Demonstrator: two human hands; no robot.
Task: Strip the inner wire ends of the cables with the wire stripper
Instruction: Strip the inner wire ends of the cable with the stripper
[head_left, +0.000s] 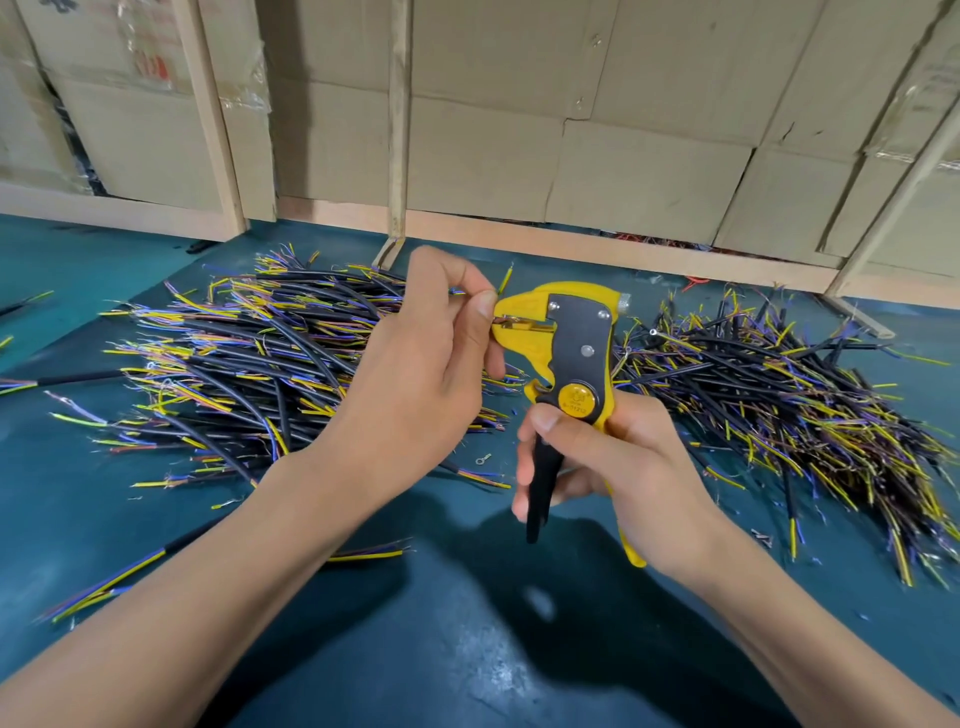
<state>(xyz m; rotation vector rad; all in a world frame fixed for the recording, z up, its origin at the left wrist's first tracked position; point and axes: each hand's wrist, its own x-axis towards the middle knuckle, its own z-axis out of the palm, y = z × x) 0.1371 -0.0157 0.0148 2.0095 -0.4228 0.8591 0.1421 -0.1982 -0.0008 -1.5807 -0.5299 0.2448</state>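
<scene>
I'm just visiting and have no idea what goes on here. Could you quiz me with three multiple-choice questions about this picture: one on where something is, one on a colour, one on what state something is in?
1. Where do the heaps of cut cables lie?
A. In the cardboard boxes
B. On the teal table, one heap on each side of the hands
C. On the floor

2. What colour is the head of the wire stripper?
A. Red
B. Green
C. Yellow

3. What is the left hand doing?
A. Pinching a wire end at the tool's mouth
B. Lying flat on the table
C. Lifting a box

Answers:
1 B: one cable heap lies left and another right on the table.
2 C: the wire stripper has a yellow head with a dark plate.
3 A: the left hand pinches a wire at the tool's mouth, while the right hand grips the handles.
</scene>
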